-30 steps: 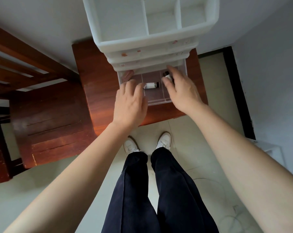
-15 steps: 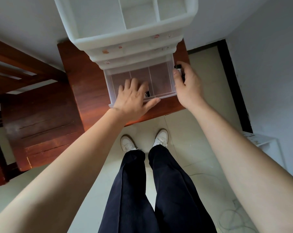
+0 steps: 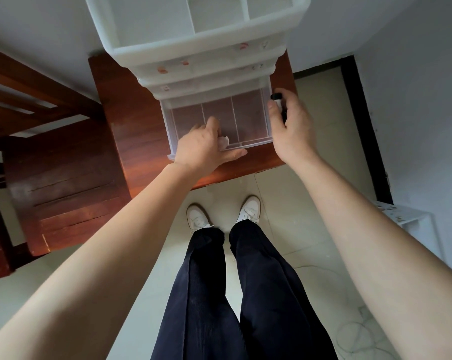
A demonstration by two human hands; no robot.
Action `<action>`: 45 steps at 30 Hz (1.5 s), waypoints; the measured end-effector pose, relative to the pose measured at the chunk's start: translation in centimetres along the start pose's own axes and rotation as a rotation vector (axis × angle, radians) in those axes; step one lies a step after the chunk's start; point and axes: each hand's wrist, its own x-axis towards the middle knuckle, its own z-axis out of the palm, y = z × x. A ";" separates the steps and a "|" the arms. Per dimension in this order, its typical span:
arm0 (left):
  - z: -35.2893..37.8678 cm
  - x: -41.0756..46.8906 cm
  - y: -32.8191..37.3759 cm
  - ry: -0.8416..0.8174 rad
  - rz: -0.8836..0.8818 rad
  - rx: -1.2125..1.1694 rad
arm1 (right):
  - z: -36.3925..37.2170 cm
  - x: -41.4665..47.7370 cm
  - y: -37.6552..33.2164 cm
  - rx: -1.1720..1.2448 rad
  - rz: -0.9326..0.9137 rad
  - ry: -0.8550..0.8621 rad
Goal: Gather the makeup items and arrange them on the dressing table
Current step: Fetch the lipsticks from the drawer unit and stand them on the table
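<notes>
A wooden worktop [image 3: 131, 120] carries a white organiser [image 3: 193, 37] whose clear bottom drawer [image 3: 245, 118] is pulled out. The left hand [image 3: 201, 148] is curled inside the drawer's front left part, its fingers closed around a small pale item [image 3: 223, 144] that is mostly hidden, thumb laid along the front edge. Just right of the drawer, the right hand [image 3: 292, 128] is wrapped around a white tube [image 3: 277, 99] with a black cap, held above the worktop.
</notes>
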 end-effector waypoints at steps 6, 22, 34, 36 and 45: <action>-0.2 -1.8 -0.1 0.258 0.199 0.124 | -0.1 -0.2 -0.2 -0.002 -0.005 -0.009; 1.3 -6.2 -3.0 0.222 0.070 0.154 | 2.0 -6.9 0.5 -0.122 -0.177 -0.099; -3.9 0.1 -4.1 0.343 0.122 0.143 | 0.9 2.5 -3.8 -0.257 -0.199 -0.125; -3.3 -0.5 -4.3 0.319 0.126 0.136 | 0.9 2.4 -3.8 -0.249 -0.189 -0.160; -6.4 -5.8 -4.0 0.247 -0.008 0.143 | -1.3 -2.0 -6.1 -0.394 -0.246 -0.341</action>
